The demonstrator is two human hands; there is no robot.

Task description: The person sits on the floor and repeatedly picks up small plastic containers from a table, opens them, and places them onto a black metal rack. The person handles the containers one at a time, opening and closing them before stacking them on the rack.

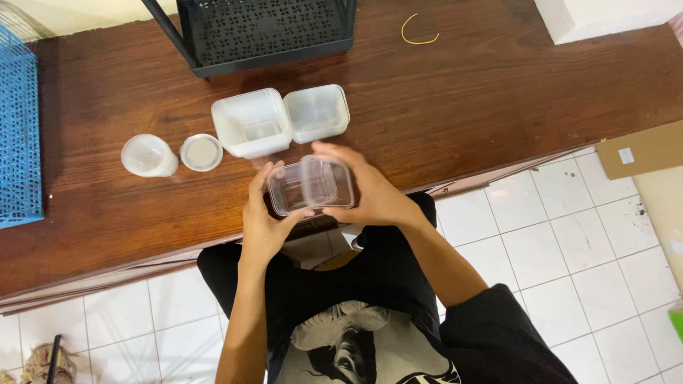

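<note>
Both hands grip a small clear rectangular plastic container (311, 186) with its hinged clear lid, held just above the near edge of the dark brown wooden table (469, 99), close to the centre of the view. The left hand (265, 217) clasps the container from about 8 o'clock, thumb along its near side and fingers curled up its left end; the right hand (370, 190) closes over it from 3 o'clock, fingers spread across the top and far edge, so part of the lid is hidden under them. At 12 o'clock from the held container, near it but apart, an open white translucent hinged plastic box (252, 122) lies on the table with its lid half (317, 112) folded out to the right, the two halves touching. At 9 o'clock, well apart from the hands, a small round translucent plastic cup (147, 156) lies beside its round flat lid (201, 152), the two just beside each other. A black perforated metal rack (263, 32) stands at the far edge at 12 o'clock, a blue plastic mesh basket (18, 128) sits at the left edge at 9 o'clock, and a yellow rubber band (418, 30) lies at 1 o'clock. Nothing stands between the hands and the open box. A brown cardboard piece (640, 149) lies on the white tiled floor (569, 235) at 3 o'clock.
</note>
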